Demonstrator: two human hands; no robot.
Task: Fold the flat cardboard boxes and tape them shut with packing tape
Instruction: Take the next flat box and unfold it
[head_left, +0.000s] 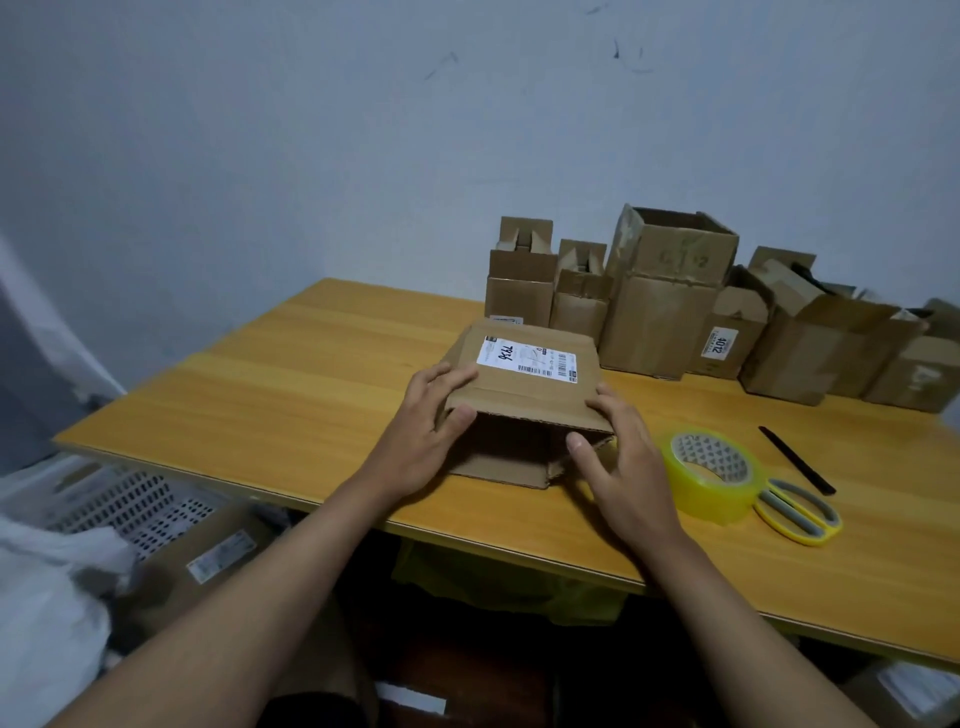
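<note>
Cardboard box (524, 395) on the table (291, 374), gripped by left hand (428, 436) and right hand (621, 460) — open end nearest. Best squared first, flaps then folded inward. Tape roll (709, 475) just right of the box — scissors (797, 512) beyond.

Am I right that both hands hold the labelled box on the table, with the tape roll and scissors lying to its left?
Not quite. The head view shows the tape roll and scissors to the right of the box, beside the right hand. The left hand and right hand do hold the labelled box on the table.
</note>
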